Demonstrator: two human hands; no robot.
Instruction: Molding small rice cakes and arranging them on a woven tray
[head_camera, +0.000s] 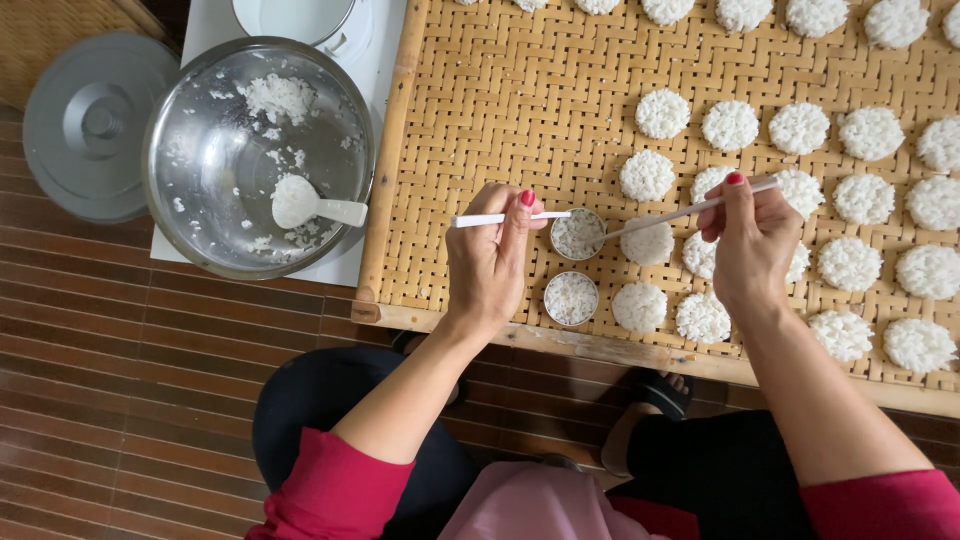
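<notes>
View: head camera, looking straight down at a woven bamboo tray (480, 120) set over a dark slatted floor (120, 400).
Left hand: the left hand (490, 262) sits near the tray's near edge, fingers pinched together on a thin white stick (480, 219) whose tip reaches a round metal ring mould (578, 234) filled with rice.
Right hand: the right hand (750, 240) has its fingers closed on a second white stick (665, 217), which slants down to the same mould from the other side.
Second mould: another filled ring mould (571, 298) lies just beside the first, closer to the near edge.
Done: many round white rice cakes (800, 128) already lie in rows across the tray's right half and along its far edge.
Left: the tray's left part is bare weave; by my judgement the two moulds are not yet lifted off.
Supply: a steel bowl (200, 170) off the tray's left edge holds only scraps of rice and a white rice paddle (312, 205), so little seems left to shape.
Nearby: a grey lid (90, 125) lies on the floor beside the bowl.
</notes>
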